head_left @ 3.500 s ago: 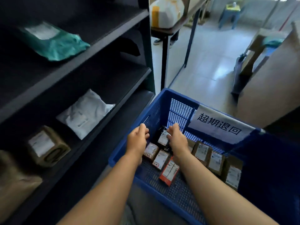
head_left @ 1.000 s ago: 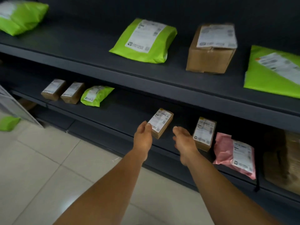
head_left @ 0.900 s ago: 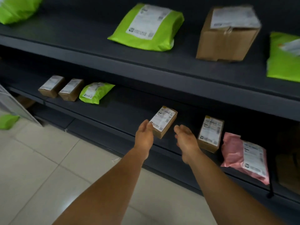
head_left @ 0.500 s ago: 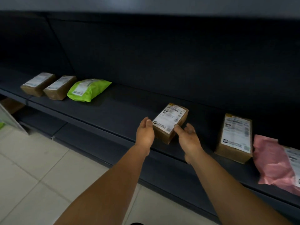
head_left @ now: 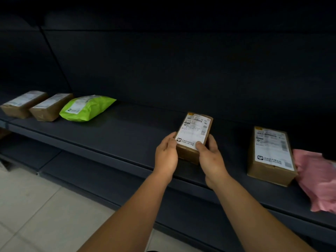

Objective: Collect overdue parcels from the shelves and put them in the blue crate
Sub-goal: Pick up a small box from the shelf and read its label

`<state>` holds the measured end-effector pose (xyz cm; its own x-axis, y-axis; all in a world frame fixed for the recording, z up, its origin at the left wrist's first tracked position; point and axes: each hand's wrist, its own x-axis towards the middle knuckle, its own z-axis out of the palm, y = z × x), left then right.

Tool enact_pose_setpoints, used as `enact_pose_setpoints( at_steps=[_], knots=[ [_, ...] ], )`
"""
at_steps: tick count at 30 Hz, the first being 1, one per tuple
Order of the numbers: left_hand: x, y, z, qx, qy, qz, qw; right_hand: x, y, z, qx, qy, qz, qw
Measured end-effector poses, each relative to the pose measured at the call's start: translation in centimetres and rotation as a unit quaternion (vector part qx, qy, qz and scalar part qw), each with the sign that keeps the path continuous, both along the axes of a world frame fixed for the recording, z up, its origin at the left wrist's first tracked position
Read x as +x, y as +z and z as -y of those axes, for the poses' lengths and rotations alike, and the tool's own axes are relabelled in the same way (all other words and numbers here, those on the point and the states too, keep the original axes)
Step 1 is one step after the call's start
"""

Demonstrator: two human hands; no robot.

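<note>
A small brown parcel (head_left: 193,137), its white shipping label facing up, sits near the front of the dark shelf (head_left: 127,131) and is held on both sides. The left hand (head_left: 166,155) cups its left side with the thumb along the edge, and the right hand (head_left: 209,157) wraps its right side with the thumb pressed on the label's near corner; both hands are curled round the box. Whether the parcel has left the shelf or still rests on it cannot be told from this view. Both forearms reach forward and slightly up from the bottom of the frame, wrists nearly straight, converging on the box. The blue crate is not in view, so the parcel would have to be carried away from the shelf, and a grip on the near end alone could let the far end tip down, or the box could slide out between the palms. A larger brown box (head_left: 271,157) stands well to the right with a pink mailer bag (head_left: 316,180) touching it; a wide swing that way could knock them. Far to the left lie a green mailer bag (head_left: 85,108) and two brown boxes (head_left: 36,106), well apart from the hands. Pale floor tiles (head_left: 36,206) show below.
</note>
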<state>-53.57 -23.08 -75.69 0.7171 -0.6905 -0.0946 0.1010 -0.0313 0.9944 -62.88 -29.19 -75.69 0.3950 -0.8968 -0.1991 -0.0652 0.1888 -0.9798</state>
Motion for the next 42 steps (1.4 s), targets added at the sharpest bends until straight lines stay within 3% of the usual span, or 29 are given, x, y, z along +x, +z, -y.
enact_pose_setpoints(
  at_steps=[7, 13, 27, 32, 38, 42],
  knots=[
    [0.3, -1.0, -1.0, -0.046, -0.032, 0.026, 0.998, -0.5, -0.6, -0.1, -0.031, 0.008, 0.045, 0.998],
    [0.5, -1.3, -1.4, -0.101, -0.045, -0.001, 0.994, -1.1, -1.0, -0.4, -0.043, 0.013, 0.080, 0.996],
    [0.5, -1.4, -1.2, -0.125, -0.047, -0.009, 0.991, -1.2, -1.0, -0.3, -0.056, 0.001, 0.077, 0.995],
    [0.2, -1.4, -1.1, -0.096, -0.053, 0.021, 0.994, -1.2, -0.9, -0.3, -0.043, -0.003, 0.067, 0.997],
    [-0.1, -1.3, 0.5, 0.020, -0.065, 0.117, 0.991, -0.9, 0.0, 0.0, -0.040, 0.000, -0.059, 0.997],
    [-0.4, -1.1, 1.2, 0.054, -0.040, 0.132, 0.989, -1.4, 1.2, -0.1, -0.045, 0.008, -0.098, 0.994]
  ],
)
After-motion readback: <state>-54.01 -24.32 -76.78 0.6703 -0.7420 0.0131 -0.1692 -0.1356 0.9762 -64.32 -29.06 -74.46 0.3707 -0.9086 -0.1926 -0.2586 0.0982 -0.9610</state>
